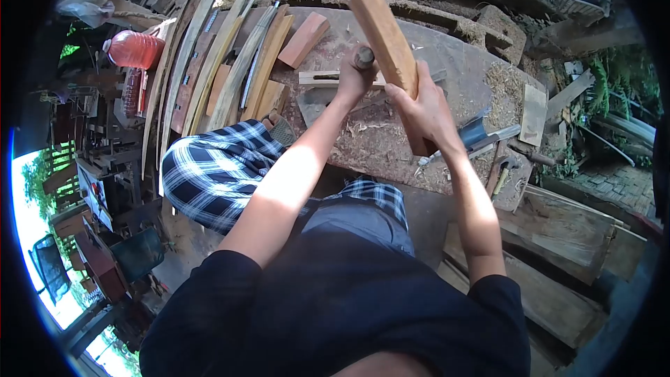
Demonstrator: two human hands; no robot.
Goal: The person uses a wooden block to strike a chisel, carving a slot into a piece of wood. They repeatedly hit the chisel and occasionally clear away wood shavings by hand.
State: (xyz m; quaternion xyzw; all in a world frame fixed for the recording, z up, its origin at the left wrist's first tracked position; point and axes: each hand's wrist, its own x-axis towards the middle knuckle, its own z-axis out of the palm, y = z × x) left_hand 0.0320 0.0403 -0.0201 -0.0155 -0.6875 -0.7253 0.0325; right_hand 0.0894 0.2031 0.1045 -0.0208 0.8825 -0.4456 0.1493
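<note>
My right hand is closed around a long brown wooden block, held up at a slant above the workbench. My left hand grips a round-ended tool handle just left of the block; the rest of that tool is hidden, so its kind does not show. Beneath my left hand lies a pale wooden strip with a dark slot in it. A reddish wooden block rests on the bench beyond it. My left foot, in a sandal, is at the bench's near left.
Several long wooden strips lie along the left side, near a red-filled plastic bottle. A hammer and a blue object lie at the right. Wood shavings cover parts of the bench. Boards lie at lower right.
</note>
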